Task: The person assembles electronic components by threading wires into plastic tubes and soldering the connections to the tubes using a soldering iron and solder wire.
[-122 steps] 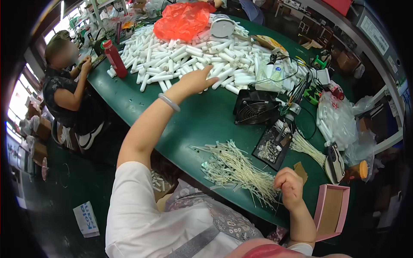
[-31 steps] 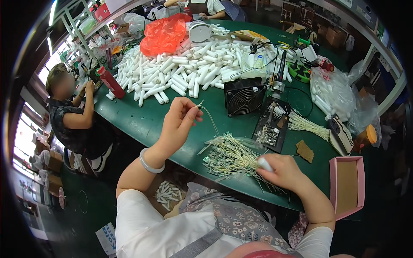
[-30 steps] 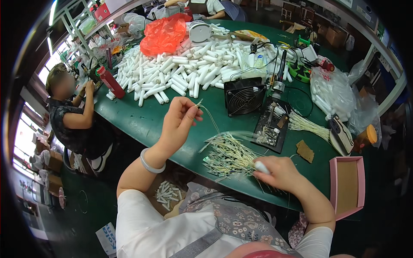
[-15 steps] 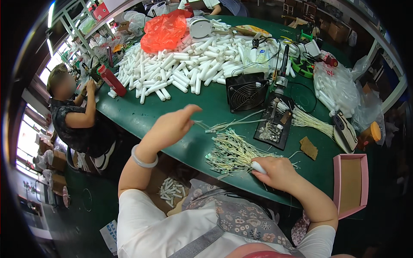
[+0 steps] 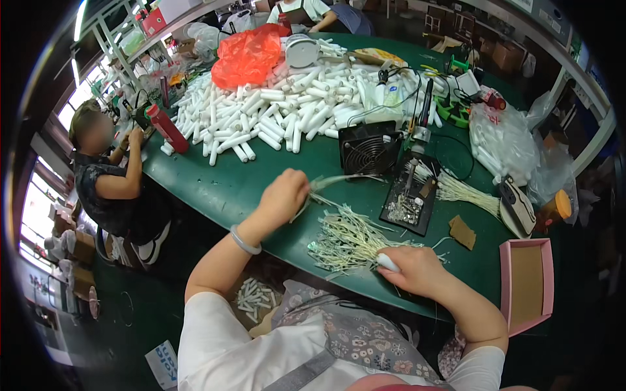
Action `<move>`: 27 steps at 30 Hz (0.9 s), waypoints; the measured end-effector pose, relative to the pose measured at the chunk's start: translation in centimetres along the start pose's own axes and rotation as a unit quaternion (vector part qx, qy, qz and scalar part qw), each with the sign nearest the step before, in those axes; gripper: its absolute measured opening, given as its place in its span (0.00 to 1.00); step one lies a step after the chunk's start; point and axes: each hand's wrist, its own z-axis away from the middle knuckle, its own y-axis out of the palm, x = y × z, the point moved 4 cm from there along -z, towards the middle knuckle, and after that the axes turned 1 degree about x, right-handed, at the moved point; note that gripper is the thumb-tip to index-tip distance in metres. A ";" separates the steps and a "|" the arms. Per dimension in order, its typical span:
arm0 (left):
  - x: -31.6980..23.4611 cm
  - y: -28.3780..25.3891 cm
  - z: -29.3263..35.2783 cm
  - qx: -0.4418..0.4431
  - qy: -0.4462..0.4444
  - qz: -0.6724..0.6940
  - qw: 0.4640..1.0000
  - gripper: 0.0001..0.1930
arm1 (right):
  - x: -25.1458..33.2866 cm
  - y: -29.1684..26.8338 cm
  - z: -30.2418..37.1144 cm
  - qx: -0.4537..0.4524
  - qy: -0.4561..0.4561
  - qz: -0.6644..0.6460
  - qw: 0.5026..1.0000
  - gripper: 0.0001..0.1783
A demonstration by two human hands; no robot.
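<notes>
My left hand [image 5: 285,194] is closed around thin pale wires [image 5: 321,188] at the table's near left side, over the green surface. In my right hand [image 5: 416,268], closed near the front edge, a short white plastic tube [image 5: 387,262] sticks out beside the thumb. Between the hands lies a loose bundle of fine whitish-yellow wires [image 5: 349,240], with small pale ends fanned toward the left. Its right end reaches my right hand. Some strands link the bundle with those near my left hand, though exactly where they part I cannot tell.
A big heap of white tubes [image 5: 274,111] covers the far table [image 5: 215,186]. Beyond my hands stand a black fan [image 5: 370,151] and a black tray of small metal parts [image 5: 412,202]. A pink box [image 5: 527,287] sits right; a co-worker [image 5: 107,176] works at left.
My left hand has closed from an extended finger pose and moved slightly right and down, taking hold of the wires. My right hand stays at the bundle with the white tube.
</notes>
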 end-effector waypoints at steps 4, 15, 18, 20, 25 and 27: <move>3.5 -1.2 -1.8 -0.011 -0.047 0.154 0.987 0.04 | -0.8 -0.2 -0.8 -0.029 -0.017 0.010 0.999 0.14; 2.8 -6.1 -1.1 -0.019 -0.068 0.285 0.956 0.08 | -0.2 -0.9 -0.6 -0.042 -0.005 -0.012 0.999 0.10; 1.9 -7.5 -0.7 -0.020 -0.055 0.316 0.947 0.08 | 0.0 -1.2 -0.5 -0.046 -0.004 -0.024 0.999 0.09; 0.4 -8.0 -0.3 -0.093 -0.044 0.214 0.971 0.07 | 0.0 -1.2 -0.4 -0.049 -0.004 -0.025 0.998 0.08; -2.0 -8.8 0.5 -0.257 0.134 -0.101 0.952 0.07 | 0.1 -1.2 -0.2 -0.041 -0.005 -0.025 0.999 0.10; -2.2 -7.9 1.1 -0.117 0.028 0.044 0.992 0.06 | 0.1 -1.1 -0.3 -0.041 -0.005 -0.024 0.999 0.10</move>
